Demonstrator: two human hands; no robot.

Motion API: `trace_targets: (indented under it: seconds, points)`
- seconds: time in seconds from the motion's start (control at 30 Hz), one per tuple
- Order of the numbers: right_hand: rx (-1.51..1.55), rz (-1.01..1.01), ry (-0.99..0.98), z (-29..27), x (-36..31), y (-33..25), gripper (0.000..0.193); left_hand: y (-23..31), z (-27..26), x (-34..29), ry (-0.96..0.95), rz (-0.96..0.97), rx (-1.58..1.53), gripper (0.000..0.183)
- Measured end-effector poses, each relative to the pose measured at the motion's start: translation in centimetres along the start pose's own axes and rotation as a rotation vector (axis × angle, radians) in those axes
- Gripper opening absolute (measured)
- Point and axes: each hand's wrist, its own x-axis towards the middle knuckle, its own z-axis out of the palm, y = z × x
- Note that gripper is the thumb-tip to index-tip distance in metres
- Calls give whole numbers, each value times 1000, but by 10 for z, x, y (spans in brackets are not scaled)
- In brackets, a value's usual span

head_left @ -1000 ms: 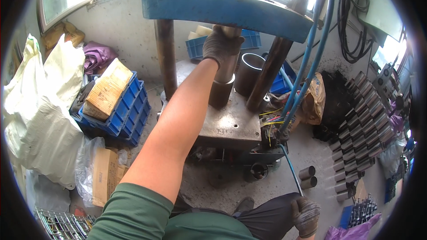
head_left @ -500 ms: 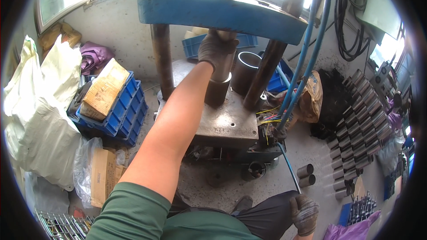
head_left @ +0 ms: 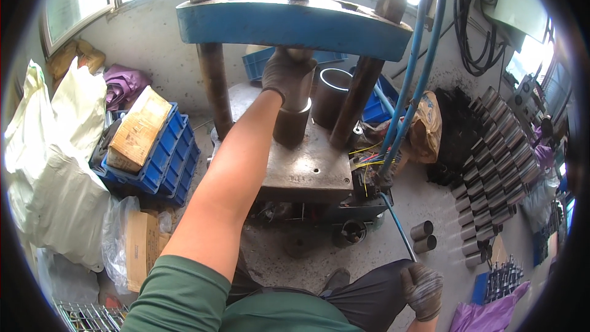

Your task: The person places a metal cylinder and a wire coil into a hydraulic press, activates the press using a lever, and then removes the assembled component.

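Rod (head_left: 302, 89) under press (head_left: 295, 24), clamped in my left grip (head_left: 289, 74) | right grip (head_left: 423, 292) closed round lever (head_left: 397, 227) | accidental pull could pinch me

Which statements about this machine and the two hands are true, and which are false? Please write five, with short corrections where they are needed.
1. The left hand grips a metal cylinder above a dark tube. True.
2. The right hand lies flat on the metal plate. False: it is closed at the end of the blue lever, beside the knee.
3. Both hands wear gloves. True.
4. The machine's crossbar is red. False: it is blue.
5. The cardboard box on the blue crates is at the picture's left. True.
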Motion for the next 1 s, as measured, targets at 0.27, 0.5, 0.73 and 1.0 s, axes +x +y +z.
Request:
trace_targets:
  seconds: [0.27,0.5,0.73,1.0]
  points:
    - [26,-158,90,-26,39,1,12,-3,4,0,-11,8,-1,73]
    - [-109,-462,590,-65,199,-21,16,-8,2,2,-17,-2,23,67]
    - [-86,-251,564,-72,272,-9,29,-18,2,4,-105,252,325,62]
    - [-27,-150,403,-75,285,-7,44,42,-25,-45,-200,270,-337,45]
